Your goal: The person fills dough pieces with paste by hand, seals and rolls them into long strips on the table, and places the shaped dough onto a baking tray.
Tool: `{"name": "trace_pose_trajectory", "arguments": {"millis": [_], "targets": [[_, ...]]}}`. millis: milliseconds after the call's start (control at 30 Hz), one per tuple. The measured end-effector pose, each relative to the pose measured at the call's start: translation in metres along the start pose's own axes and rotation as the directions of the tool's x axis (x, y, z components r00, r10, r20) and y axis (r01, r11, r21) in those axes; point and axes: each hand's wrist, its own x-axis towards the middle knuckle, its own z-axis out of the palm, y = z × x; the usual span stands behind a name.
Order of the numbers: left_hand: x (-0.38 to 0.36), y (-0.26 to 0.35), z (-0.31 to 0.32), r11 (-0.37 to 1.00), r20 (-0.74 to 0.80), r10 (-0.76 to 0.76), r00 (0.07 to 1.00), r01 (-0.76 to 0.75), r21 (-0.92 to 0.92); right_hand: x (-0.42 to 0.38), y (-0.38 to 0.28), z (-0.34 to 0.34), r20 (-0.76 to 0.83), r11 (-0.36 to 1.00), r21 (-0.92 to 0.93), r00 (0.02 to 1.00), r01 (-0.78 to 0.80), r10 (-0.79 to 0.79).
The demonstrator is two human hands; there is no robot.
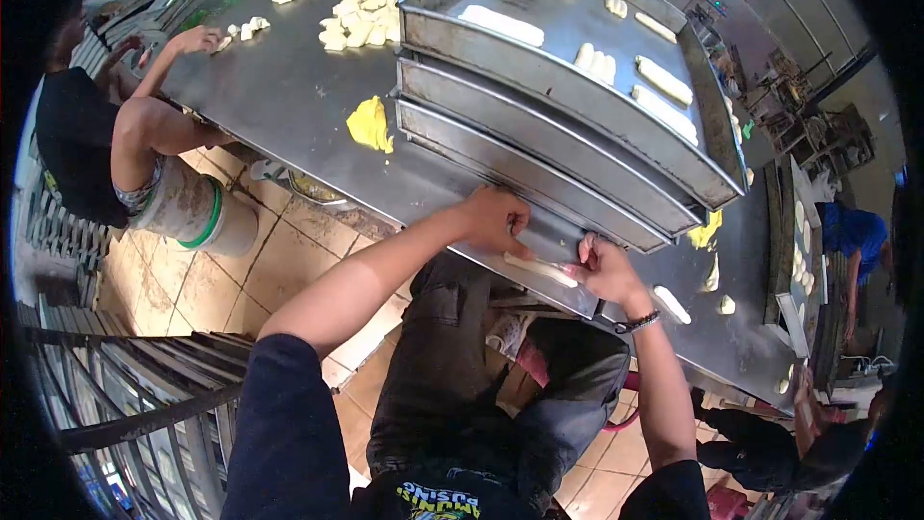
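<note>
A pale dough strip lies along the near edge of the metal table, below a stack of trays. My left hand has curled fingers, the lower fingertips against the strip's left end. My right hand, with a dark bracelet at the wrist, is closed at the strip's right end; its fingers partly cover that end. A rolled dough piece rests on the table just right of my right wrist.
The stacked metal trays stand close beyond my hands; the top one holds several dough rolls. Yellow dough-like lumps and many cut dough pieces lie farther left. Co-workers sit around the table, one reaching a hand over it.
</note>
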Motion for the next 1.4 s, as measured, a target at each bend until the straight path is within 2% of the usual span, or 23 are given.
{"name": "trace_pose_trajectory", "arguments": {"millis": [67, 100, 133, 200, 233, 267, 333, 400, 467, 500, 600, 667, 733, 800, 867, 933, 1000, 1067, 1133, 1200, 1267, 1333, 1400], "targets": [[0.001, -0.004, 0.006, 1.000, -0.040, 0.019, 0.999, -0.019, 0.020, -0.001, -0.001, 0.005, -0.107, 0.993, -0.112, 0.993, 0.035, -0.048], [0.001, -0.006, 0.008, 0.998, -0.086, 0.048, 0.995, -0.044, 0.052, -0.001, 0.001, 0.009, -0.154, 0.960, -0.264, 0.978, 0.093, -0.138], [-0.002, -0.007, 0.014, 0.998, -0.062, 0.044, 0.997, -0.042, 0.038, -0.003, 0.001, 0.014, -0.148, 0.965, -0.251, 0.982, 0.073, -0.113], [-0.004, -0.008, 0.016, 0.975, -0.215, 0.179, 0.960, -0.144, 0.168, -0.004, -0.004, 0.009, -0.185, 0.964, -0.260, 0.978, 0.046, -0.097], [-0.005, -0.009, 0.018, 0.970, -0.217, 0.200, 0.956, -0.161, 0.182, -0.001, -0.002, 0.006, -0.142, 0.988, -0.153, 0.990, -0.028, 0.006], [-0.006, -0.015, 0.022, 0.972, -0.233, 0.216, 0.948, -0.186, 0.143, 0.004, 0.003, 0.002, -0.166, 0.986, -0.166, 0.986, -0.010, -0.018], [-0.001, -0.016, 0.009, 0.971, -0.268, 0.234, 0.935, -0.208, 0.120, 0.008, 0.013, -0.002, -0.002, 0.995, 0.091, 0.999, -0.038, 0.039], [0.000, -0.012, 0.005, 0.988, -0.135, 0.082, 0.987, -0.098, -0.118, 0.006, 0.001, -0.006, 0.027, 0.998, 0.028, 0.998, -0.062, 0.061], [-0.004, -0.008, 0.006, 0.993, -0.146, 0.073, 0.987, -0.086, -0.086, 0.002, -0.002, 0.002, -0.115, 0.978, -0.201, 0.993, -0.054, 0.031], [-0.007, -0.006, 0.008, 0.996, -0.161, 0.070, 0.984, -0.079, -0.046, 0.001, 0.004, 0.008, -0.183, 0.963, -0.269, 0.982, 0.003, -0.054], [-0.005, -0.010, 0.013, 0.990, -0.256, 0.139, 0.957, -0.139, 0.015, 0.000, 0.012, 0.011, -0.151, 0.973, -0.230, 0.988, -0.022, -0.014], [-0.007, -0.010, 0.008, 0.986, -0.251, 0.162, 0.954, -0.167, 0.003, 0.001, 0.006, -0.001, -0.170, 0.974, -0.226, 0.985, -0.009, -0.030], [-0.009, -0.011, 0.011, 0.983, -0.247, 0.172, 0.954, -0.181, -0.013, -0.016, -0.002, -0.003, -0.193, 0.981, -0.137, 0.975, -0.136, 0.108], [-0.008, -0.016, 0.016, 0.972, -0.336, 0.215, 0.917, -0.233, -0.013, -0.053, -0.017, -0.008, -0.296, 0.979, -0.193, 0.955, -0.069, 0.009], [-0.012, -0.009, 0.010, 0.979, -0.310, 0.156, 0.938, -0.189, -0.081, -0.088, 0.000, -0.008, -0.423, 0.969, 0.235, 0.889, -0.078, 0.174], [-0.011, -0.007, 0.010, 0.986, -0.280, 0.089, 0.956, -0.125, -0.112, -0.118, 0.022, -0.018, -0.576, 0.935, 0.354, 0.788, -0.001, 0.219], [-0.013, -0.003, 0.007, 0.987, -0.249, 0.069, 0.966, -0.101, -0.122, -0.151, 0.049, -0.033, -0.565, 0.820, 0.571, 0.738, 0.026, 0.370], [-0.012, -0.002, 0.004, 0.989, -0.215, 0.058, 0.975, -0.085, -0.118, -0.176, 0.075, -0.038, -0.582, 0.802, 0.596, 0.708, 0.037, 0.400], [-0.012, -0.004, 0.005, 0.966, -0.261, 0.052, 0.964, -0.115, -0.232, -0.201, 0.087, -0.038, -0.655, 0.807, 0.591, 0.583, -0.002, 0.481], [-0.012, -0.003, 0.005, 0.974, -0.258, 0.067, 0.964, -0.119, -0.193, -0.226, 0.095, -0.036, -0.713, 0.800, 0.591, 0.398, -0.102, 0.578], [-0.011, 0.000, 0.006, 0.967, -0.261, -0.032, 0.965, -0.036, -0.251, -0.259, 0.101, -0.026, -0.746, 0.808, 0.569, 0.318, -0.150, 0.585], [-0.011, -0.001, 0.007, 0.960, -0.257, -0.031, 0.966, -0.043, -0.276, -0.291, 0.122, -0.004, -0.729, 0.751, 0.617, 0.189, -0.236, 0.658], [-0.010, -0.002, 0.009, 0.937, -0.276, -0.061, 0.959, -0.041, -0.348, -0.339, 0.173, 0.028, -0.566, 0.586, 0.617, 0.222, -0.525, 0.794]]}}
